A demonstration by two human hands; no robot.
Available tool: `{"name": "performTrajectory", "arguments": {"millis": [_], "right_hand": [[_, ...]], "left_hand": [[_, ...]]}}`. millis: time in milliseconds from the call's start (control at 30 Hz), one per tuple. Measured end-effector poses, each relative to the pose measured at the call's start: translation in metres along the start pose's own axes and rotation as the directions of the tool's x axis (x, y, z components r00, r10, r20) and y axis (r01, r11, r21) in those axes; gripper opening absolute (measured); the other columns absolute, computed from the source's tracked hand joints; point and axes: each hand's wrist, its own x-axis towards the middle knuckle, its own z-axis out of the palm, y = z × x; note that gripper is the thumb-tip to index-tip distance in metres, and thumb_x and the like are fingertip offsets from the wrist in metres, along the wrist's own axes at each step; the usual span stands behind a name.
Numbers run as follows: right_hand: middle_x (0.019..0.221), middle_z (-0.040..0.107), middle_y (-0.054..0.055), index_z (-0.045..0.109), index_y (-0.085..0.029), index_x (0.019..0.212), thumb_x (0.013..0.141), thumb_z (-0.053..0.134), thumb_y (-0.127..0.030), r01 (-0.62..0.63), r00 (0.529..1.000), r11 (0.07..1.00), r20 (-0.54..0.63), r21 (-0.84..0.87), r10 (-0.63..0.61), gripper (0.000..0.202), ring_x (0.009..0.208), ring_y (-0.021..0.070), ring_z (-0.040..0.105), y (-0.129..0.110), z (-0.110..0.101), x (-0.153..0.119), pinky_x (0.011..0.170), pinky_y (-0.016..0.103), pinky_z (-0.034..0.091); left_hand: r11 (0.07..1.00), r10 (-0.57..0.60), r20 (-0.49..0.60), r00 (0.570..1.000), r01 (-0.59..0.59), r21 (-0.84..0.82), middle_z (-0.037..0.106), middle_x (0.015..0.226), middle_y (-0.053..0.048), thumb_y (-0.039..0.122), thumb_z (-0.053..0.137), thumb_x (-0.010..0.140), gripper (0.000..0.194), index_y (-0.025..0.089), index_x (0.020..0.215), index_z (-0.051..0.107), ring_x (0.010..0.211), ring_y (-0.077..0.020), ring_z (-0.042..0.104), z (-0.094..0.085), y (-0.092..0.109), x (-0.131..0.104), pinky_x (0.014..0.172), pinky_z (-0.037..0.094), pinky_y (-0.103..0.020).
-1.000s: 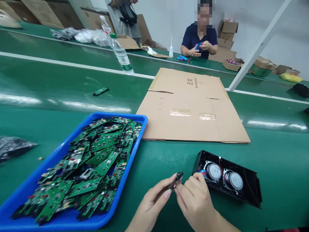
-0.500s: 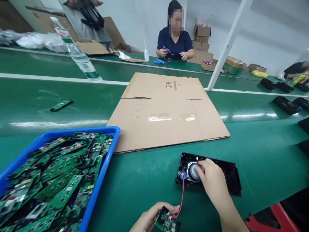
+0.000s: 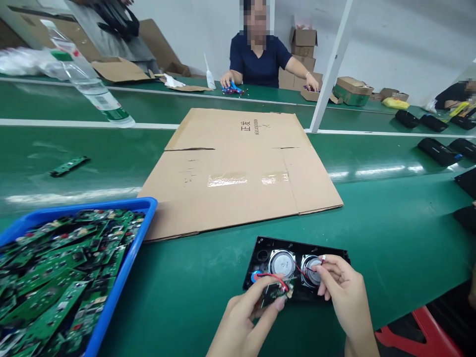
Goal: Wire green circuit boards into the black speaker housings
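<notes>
Black speaker housing (image 3: 336, 254) lies on the green desk (image 3: 208, 267), just below the cardboard sheet (image 3: 238, 168). Left hand (image 3: 247, 317) fingers pinch a small circuit board (image 3: 275, 293) at its near edge; right hand (image 3: 344, 290) fingers grip a red wire (image 3: 299, 270) over one speaker.

Bare green belt (image 3: 208, 277) open left of speaker housing (image 3: 334, 255), between it and blue tray (image 3: 122, 270) heaped with circuit boards (image 3: 55, 282). Flat cardboard sheet (image 3: 238, 168) just beyond housing, low, passable over. Right of housing, belt free up to black housings (image 3: 439, 151) at far right. Red object (image 3: 427, 332) blocks near right corner. Bottle (image 3: 89, 87) far left, well apart.
</notes>
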Motion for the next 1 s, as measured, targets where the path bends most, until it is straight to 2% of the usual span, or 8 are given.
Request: {"name": "performTrajectory", "arguments": {"millis": [67, 133, 200, 267, 533, 700, 833, 1000], "right_hand": [[0.072, 0.059, 0.004, 0.061, -0.016, 0.091, 0.090, 0.047, -0.035, 0.167, 0.986, 0.979, 0.009, -0.120, -0.167, 0.023, 0.055, 0.0110, 0.055, -0.004, 0.003, -0.001, 0.046, 0.018, 0.044], [0.082, 0.059, 0.003, 0.061, -0.019, 0.092, 0.094, 0.039, -0.026, 0.348, 0.937, 0.911, 0.100, -0.222, -0.334, 0.024, 0.069, 0.0114, 0.057, -0.007, 0.006, -0.001, 0.058, 0.019, 0.046], [0.083, 0.057, 0.003, 0.059, -0.018, 0.092, 0.096, 0.033, -0.021, 0.456, 0.887, 0.849, 0.215, -0.266, -0.409, 0.026, 0.073, 0.0119, 0.054, -0.010, 0.008, -0.002, 0.062, 0.021, 0.045], [0.079, 0.054, 0.002, 0.058, -0.017, 0.089, 0.097, 0.032, -0.019, 0.510, 0.853, 0.810, 0.290, -0.289, -0.434, 0.027, 0.069, 0.0119, 0.051, -0.011, 0.011, -0.002, 0.059, 0.023, 0.042], [0.072, 0.049, 0.002, 0.054, -0.014, 0.078, 0.096, 0.030, -0.016, 0.590, 0.807, 0.712, 0.316, -0.381, -0.499, 0.030, 0.065, 0.0130, 0.043, -0.009, 0.019, -0.002, 0.055, 0.026, 0.032], [0.066, 0.045, 0.002, 0.050, -0.014, 0.069, 0.094, 0.031, -0.013, 0.614, 0.786, 0.640, 0.280, -0.463, -0.552, 0.032, 0.061, 0.0131, 0.040, -0.005, 0.026, -0.005, 0.053, 0.026, 0.026], [0.064, 0.044, 0.002, 0.049, -0.013, 0.065, 0.093, 0.031, -0.012, 0.617, 0.775, 0.606, 0.255, -0.501, -0.578, 0.033, 0.058, 0.0127, 0.039, -0.003, 0.032, -0.006, 0.052, 0.026, 0.024], [0.063, 0.047, 0.002, 0.053, -0.013, 0.070, 0.097, 0.028, -0.014, 0.678, 0.719, 0.540, 0.296, -0.499, -0.629, 0.037, 0.056, 0.0126, 0.041, -0.004, 0.030, -0.002, 0.050, 0.026, 0.027]], "left_hand": [[0.995, 0.049, -0.044, 0.998, -0.045, 0.085, 0.065, 0.062, 0.004, 0.033, 0.057, 0.078, 0.018, 0.025, 0.091, 0.066, 0.059, -0.0125, 0.062, 0.004, -0.003, 0.007, 0.058, 0.052, -0.016], [0.985, 0.075, -0.041, 0.996, -0.068, 0.157, 0.067, 0.064, 0.004, 0.034, 0.053, 0.081, 0.018, 0.025, 0.092, 0.063, 0.056, -0.0121, 0.062, 0.006, -0.008, 0.012, 0.055, 0.052, -0.016], [0.982, 0.082, -0.016, 0.997, -0.078, 0.173, 0.070, 0.071, 0.004, 0.033, 0.051, 0.082, 0.016, 0.026, 0.094, 0.060, 0.061, -0.0127, 0.066, 0.006, -0.012, 0.015, 0.056, 0.053, -0.016], [0.983, 0.081, 0.005, 0.997, -0.080, 0.164, 0.072, 0.078, 0.003, 0.032, 0.050, 0.083, 0.015, 0.025, 0.094, 0.057, 0.068, -0.0135, 0.069, 0.006, -0.015, 0.016, 0.058, 0.053, -0.015], [0.987, 0.030, -0.040, 0.999, -0.023, 0.158, 0.070, 0.075, 0.002, 0.033, 0.053, 0.082, 0.013, 0.025, 0.090, 0.058, 0.067, -0.0144, 0.068, 0.012, -0.011, 0.014, 0.055, 0.051, -0.014], [0.951, 0.094, 0.017, 0.995, -0.095, 0.293, 0.069, 0.075, 0.001, 0.030, 0.049, 0.085, 0.012, 0.024, 0.091, 0.058, 0.069, -0.0153, 0.068, 0.010, -0.017, 0.014, 0.060, 0.051, -0.017], [0.930, 0.147, 0.030, 0.989, -0.149, 0.336, 0.070, 0.091, -0.003, 0.028, 0.047, 0.086, 0.015, 0.023, 0.096, 0.058, 0.086, -0.0168, 0.067, 0.011, -0.023, 0.012, 0.076, 0.051, -0.018], [0.932, 0.154, 0.025, 0.988, -0.154, 0.328, 0.070, 0.089, -0.003, 0.027, 0.043, 0.087, 0.017, 0.023, 0.097, 0.057, 0.073, -0.0159, 0.068, 0.012, -0.025, 0.012, 0.068, 0.053, -0.020]]}}
